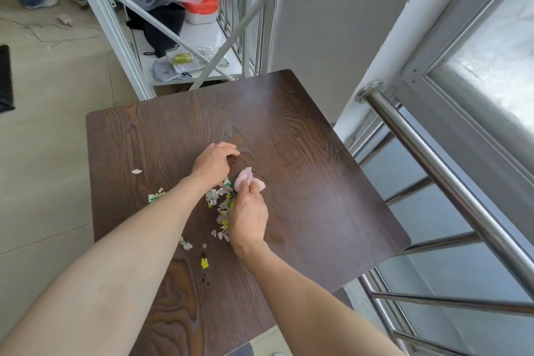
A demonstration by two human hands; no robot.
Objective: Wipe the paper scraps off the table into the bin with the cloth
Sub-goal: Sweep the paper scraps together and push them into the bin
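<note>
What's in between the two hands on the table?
In the head view, paper scraps are piled between the left hand and the right hand, on the dark table. The right hand pinches a pink cloth beside them.

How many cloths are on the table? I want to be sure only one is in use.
1. The pink cloth lies bunched on the table, gripped by the right hand, just right of the paper scraps. None other visible.
</note>
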